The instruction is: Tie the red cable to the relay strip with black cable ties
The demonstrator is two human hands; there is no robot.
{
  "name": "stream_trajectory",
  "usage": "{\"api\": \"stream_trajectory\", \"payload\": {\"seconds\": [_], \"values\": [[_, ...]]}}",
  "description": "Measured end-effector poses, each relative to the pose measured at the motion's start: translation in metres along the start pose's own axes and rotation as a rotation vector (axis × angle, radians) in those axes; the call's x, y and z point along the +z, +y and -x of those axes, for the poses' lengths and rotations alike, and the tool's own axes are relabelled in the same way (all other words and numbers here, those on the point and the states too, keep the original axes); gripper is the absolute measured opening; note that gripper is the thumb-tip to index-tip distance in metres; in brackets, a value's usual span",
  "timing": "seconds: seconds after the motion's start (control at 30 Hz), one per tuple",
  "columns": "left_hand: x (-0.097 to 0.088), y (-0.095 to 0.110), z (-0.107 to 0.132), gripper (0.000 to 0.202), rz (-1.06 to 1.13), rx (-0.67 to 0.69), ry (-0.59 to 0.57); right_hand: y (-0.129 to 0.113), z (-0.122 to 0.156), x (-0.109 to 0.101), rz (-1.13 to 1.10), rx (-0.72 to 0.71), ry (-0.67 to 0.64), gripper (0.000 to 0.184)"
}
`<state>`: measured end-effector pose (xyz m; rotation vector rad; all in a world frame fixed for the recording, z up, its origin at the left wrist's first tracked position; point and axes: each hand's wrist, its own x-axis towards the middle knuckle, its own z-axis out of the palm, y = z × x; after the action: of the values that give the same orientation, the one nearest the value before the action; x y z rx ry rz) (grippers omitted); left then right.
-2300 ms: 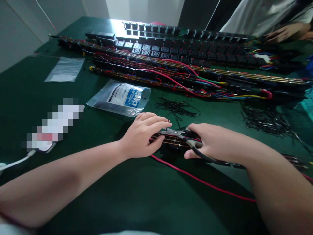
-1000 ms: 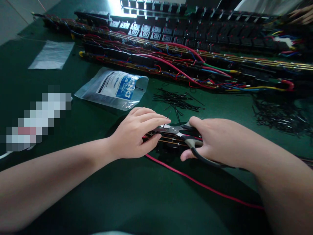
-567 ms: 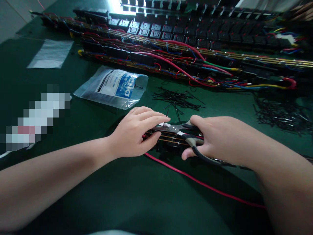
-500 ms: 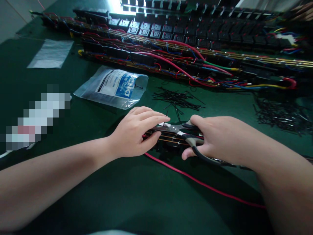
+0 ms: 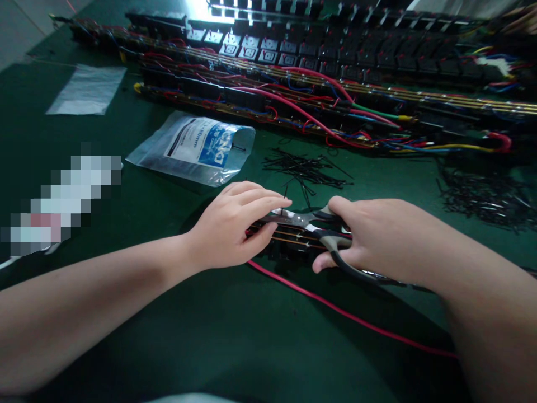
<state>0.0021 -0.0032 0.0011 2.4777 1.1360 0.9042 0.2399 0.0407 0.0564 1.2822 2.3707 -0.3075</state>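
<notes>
Scissors [image 5: 300, 220] sit over a wired strip [image 5: 289, 237], blade ends hidden by left hand [image 5: 239, 224]. Right hand [image 5: 356, 226] grips the scissors handles. Left hand curls over strip, thumb and fingers apart; can't tell if it pinches anything. Black tie [image 5: 282, 212] upright at its fingertips. Beyond: tie pile [image 5: 308, 169], printed bag [image 5: 193, 146]. Red cable [image 5: 327, 303] nearer, on green table [image 5: 176, 341].
</notes>
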Motion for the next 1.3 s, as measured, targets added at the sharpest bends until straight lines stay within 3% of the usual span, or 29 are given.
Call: {"api": "stream_trajectory", "payload": {"seconds": [0.27, 0.5, 0.63, 0.9, 1.0, 1.17, 1.3], "values": [[0.000, 0.000, 0.000, 0.032, 0.001, -0.008, -0.001, -0.003, 0.004, -0.003, 0.086, 0.015, -0.010, 0.062], [0.001, -0.001, 0.001, 0.036, 0.007, -0.030, 0.011, 0.001, 0.003, -0.001, 0.009, 0.043, -0.008, 0.067], [0.002, -0.001, 0.002, 0.045, -0.019, -0.088, 0.025, 0.001, 0.005, 0.002, -0.015, 0.053, 0.025, 0.067], [-0.001, 0.005, 0.001, 0.040, -0.065, -0.239, 0.004, -0.004, 0.007, 0.007, 0.001, 0.088, 0.038, 0.062], [-0.001, 0.004, 0.003, 0.035, -0.029, -0.217, 0.073, -0.007, 0.009, 0.005, 0.019, 0.107, 0.047, 0.046], [-0.001, -0.005, 0.004, 0.025, 0.050, -0.155, 0.327, -0.007, 0.014, 0.002, 0.030, 0.115, 0.059, 0.028], [0.000, -0.009, 0.003, 0.022, 0.289, -0.284, 0.310, -0.004, 0.021, 0.000, 0.031, 0.129, 0.038, 0.019]]}}
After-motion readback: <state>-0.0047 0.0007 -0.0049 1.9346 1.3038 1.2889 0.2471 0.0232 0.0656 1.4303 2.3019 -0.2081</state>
